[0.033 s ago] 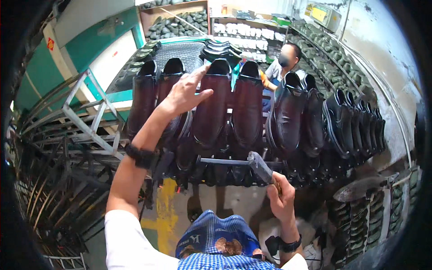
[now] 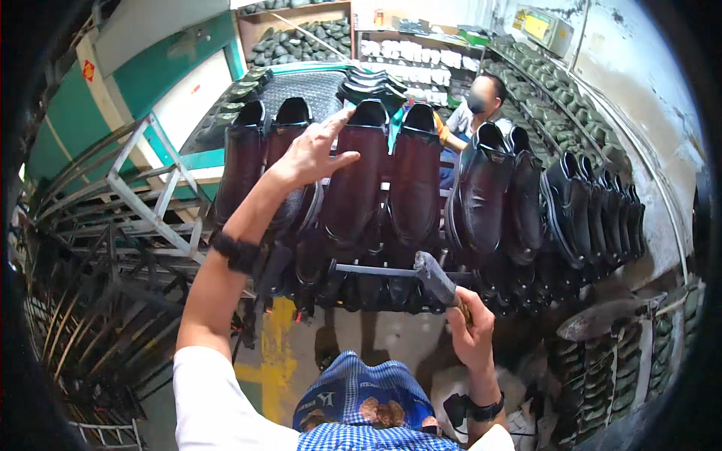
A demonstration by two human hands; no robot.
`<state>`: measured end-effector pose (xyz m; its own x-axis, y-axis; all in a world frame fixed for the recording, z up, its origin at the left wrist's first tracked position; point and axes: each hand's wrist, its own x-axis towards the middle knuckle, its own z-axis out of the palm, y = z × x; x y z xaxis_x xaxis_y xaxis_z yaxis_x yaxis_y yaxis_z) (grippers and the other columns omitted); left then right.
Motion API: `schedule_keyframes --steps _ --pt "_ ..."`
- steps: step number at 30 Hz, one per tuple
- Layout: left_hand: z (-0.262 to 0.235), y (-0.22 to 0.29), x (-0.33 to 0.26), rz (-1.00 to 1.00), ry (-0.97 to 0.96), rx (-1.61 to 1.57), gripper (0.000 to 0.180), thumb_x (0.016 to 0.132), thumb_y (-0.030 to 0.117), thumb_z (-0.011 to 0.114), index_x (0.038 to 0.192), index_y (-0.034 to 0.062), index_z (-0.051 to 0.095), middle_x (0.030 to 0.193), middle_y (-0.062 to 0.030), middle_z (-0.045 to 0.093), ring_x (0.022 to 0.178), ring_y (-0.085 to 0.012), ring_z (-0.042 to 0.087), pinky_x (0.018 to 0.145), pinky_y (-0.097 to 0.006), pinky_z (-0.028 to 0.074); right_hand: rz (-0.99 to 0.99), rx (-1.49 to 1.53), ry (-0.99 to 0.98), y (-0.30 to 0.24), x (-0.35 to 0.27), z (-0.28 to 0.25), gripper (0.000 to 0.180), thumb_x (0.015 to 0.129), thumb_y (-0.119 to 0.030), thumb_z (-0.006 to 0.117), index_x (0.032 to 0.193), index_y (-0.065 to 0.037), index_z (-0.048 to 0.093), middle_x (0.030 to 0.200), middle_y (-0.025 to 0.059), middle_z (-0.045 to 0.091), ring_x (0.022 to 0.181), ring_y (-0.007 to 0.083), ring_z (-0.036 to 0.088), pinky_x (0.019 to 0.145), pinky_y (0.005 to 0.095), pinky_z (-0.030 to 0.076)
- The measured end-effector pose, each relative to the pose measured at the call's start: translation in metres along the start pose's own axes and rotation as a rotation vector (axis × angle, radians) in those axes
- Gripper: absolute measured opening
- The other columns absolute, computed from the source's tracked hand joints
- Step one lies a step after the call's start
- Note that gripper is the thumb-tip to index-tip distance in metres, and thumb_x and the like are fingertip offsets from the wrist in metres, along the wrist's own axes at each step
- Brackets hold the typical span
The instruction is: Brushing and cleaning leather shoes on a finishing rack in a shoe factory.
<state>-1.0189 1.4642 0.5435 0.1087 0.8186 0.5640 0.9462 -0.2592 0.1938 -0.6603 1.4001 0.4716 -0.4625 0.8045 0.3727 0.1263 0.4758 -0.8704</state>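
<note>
Nothing has shifted since the frame just before: same pose, work paused mid-reach. Left hand (image 2: 316, 154) is up on the rack (image 2: 391, 272), fingers spread and apart, palm resting across the toe of a dark brown shoe (image 2: 289, 161), fingertips touching the neighbouring shoe (image 2: 359, 180); not clamped on either. Right hand (image 2: 470, 331) stays low, closed round the handle of a hammer (image 2: 435, 276), head pointing up-left just under the rack bar. Reads as steadying a shoe with the tool held ready. More black shoes (image 2: 519, 195) run along the rack to the right. Signs: small red square tag (image 2: 89, 71) on the green wall, upper left; yellow panel (image 2: 535, 25) on a box, upper right. A seated person (image 2: 477, 105) sits beyond the rack.
</note>
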Motion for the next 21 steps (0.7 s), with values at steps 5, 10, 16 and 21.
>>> schedule_keyframes --steps 5,10,16,21 --pt "0.0 -0.019 0.024 -0.075 -0.335 -0.139 0.07 0.066 0.035 0.072 0.121 0.0049 0.041 0.112 -0.0157 0.049 0.097 -0.0257 0.047 0.083 -0.034 0.04 -0.013 0.023 -0.02 -0.001 0.009 -0.006 0.024 0.082 -0.014 0.058 0.101 0.001 0.055 0.07 0.0014 0.053 0.059 0.0051 0.046 0.052 0.0203 0.038" --pt "-0.004 -0.021 0.045 -0.106 -0.43 -0.147 0.063 0.062 0.036 0.075 0.111 0.0059 0.051 0.082 -0.0095 0.055 0.072 -0.0193 0.053 0.063 -0.032 0.044 0.076 0.023 0.025 -0.002 0.015 -0.004 0.022 0.082 -0.014 0.058 0.099 0.001 0.056 0.071 0.0 0.053 0.061 0.0047 0.046 0.054 0.0201 0.038" --pt "0.0 -0.042 0.063 0.165 -0.564 -0.142 0.036 0.066 0.026 0.071 0.088 0.0002 0.059 0.071 -0.0117 0.054 0.063 -0.0184 0.053 0.059 -0.031 0.044 0.132 -0.007 0.092 0.002 0.03 0.003 0.023 0.083 -0.016 0.057 0.099 0.0 0.056 0.071 -0.0022 0.052 0.063 0.0041 0.044 0.056 0.0197 0.037" --pt "-0.004 -0.06 0.064 0.225 -0.648 -0.289 0.027 0.071 0.016 0.066 0.093 0.0017 0.06 0.067 -0.008 0.056 0.063 -0.0145 0.053 0.06 -0.029 0.044 0.114 -0.072 0.124 0.0 0.05 0.017 0.024 0.083 -0.019 0.057 0.098 0.0 0.056 0.07 -0.0031 0.05 0.062 0.004 0.043 0.056 0.0189 0.036"
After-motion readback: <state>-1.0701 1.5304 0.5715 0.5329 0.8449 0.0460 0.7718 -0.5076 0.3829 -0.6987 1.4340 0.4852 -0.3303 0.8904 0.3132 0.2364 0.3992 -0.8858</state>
